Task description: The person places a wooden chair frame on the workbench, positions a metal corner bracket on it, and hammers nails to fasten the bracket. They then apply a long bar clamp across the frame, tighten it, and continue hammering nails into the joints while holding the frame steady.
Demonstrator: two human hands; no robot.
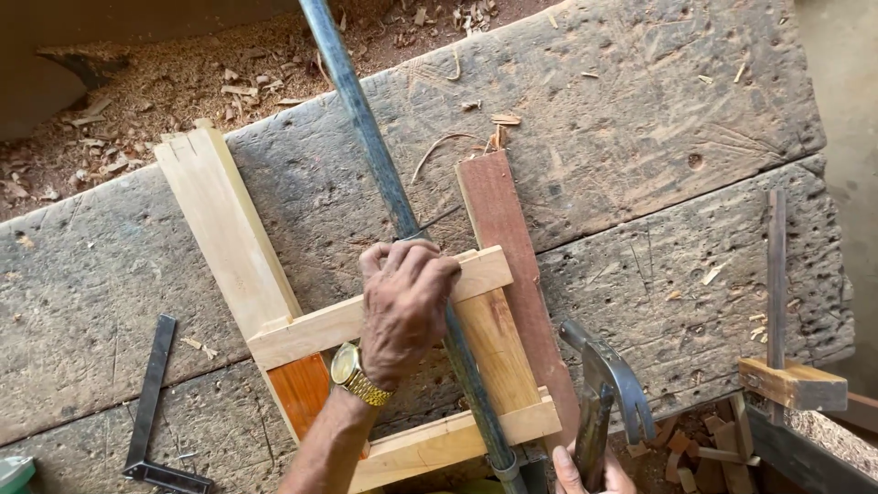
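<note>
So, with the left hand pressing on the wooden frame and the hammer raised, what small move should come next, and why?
Probably bring the claw hammer in the right hand down for a light tap on the upper crosspiece. The left hand already presses the wooden frame and the metal bar flat against the workbench, so the frame looks steadied.

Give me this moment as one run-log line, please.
left hand: pressing wooden frame beside metal pipe | right hand: gripping claw hammer | workbench

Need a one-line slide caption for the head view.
Left hand presses a wooden frame on a workbench; right hand holds a claw hammer.
</note>
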